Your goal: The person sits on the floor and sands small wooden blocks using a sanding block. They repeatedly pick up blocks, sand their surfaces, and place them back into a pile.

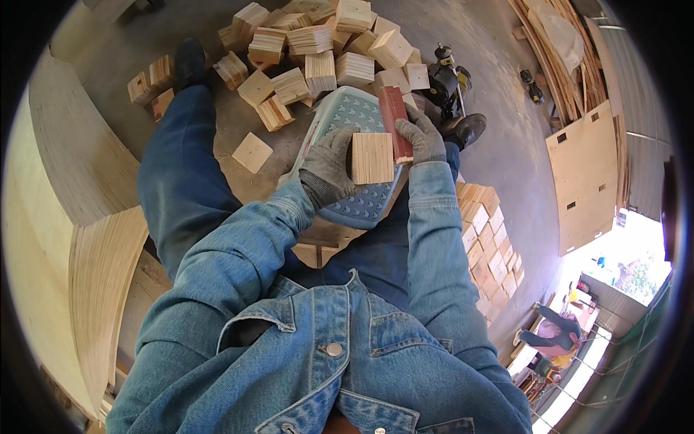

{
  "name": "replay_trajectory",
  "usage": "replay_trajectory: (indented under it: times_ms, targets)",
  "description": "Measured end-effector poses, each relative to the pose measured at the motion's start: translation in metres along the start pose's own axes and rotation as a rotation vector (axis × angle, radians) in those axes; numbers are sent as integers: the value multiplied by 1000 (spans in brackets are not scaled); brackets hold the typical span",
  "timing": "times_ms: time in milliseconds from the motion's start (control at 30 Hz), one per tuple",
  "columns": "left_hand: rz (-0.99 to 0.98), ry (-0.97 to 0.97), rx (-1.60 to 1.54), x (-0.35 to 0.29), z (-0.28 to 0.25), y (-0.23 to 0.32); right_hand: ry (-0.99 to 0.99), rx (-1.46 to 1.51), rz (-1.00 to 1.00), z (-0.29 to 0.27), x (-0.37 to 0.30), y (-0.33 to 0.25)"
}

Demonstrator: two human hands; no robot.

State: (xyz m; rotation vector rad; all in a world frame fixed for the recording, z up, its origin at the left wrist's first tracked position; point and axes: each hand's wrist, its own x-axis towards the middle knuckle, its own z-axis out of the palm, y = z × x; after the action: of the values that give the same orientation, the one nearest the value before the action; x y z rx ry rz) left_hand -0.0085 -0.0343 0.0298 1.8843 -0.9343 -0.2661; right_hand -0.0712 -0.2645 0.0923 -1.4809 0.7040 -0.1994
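Observation:
In a grey work glove, my left hand [329, 160] is closed on a square plywood block [373, 158], whose layered edge faces me. My right hand [422, 136], gloved too, grips a long reddish-brown bar [392, 110] along its right side. The bar stands against or very close to the block's right side; whether they touch I cannot tell. Both are above a blue-green plastic stool [356, 210] with a raised pattern, between my legs. My left fingertips are partly hidden behind the block.
Loose plywood blocks [311, 40] lie heaped beyond the stool, with a single block [252, 152] nearer. Stacked blocks [493, 249] stand to the right. A black-and-yellow power tool [446, 83] sits near my right foot. Curved plywood sheets [79, 145] rise at left. Another person [555, 334] is at lower right.

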Motion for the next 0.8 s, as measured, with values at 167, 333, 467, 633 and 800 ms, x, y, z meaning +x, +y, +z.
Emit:
replay_trajectory:
  times_ms: [167,333,467,633,800]
  targets:
    - [-18,-13,-60,1,0,1,29,134,67,0,-20,15]
    - [-5,-54,13,3,0,-5,98,160,104,-4,-103,33]
    - [-31,-85,18,4,3,-3,84,217,166,-16,-171,55]
    - [-61,-113,103,5,8,-6,76,220,184,-31,-193,61]
    - [-55,-62,62,2,11,-9,85,184,159,-35,-189,61]
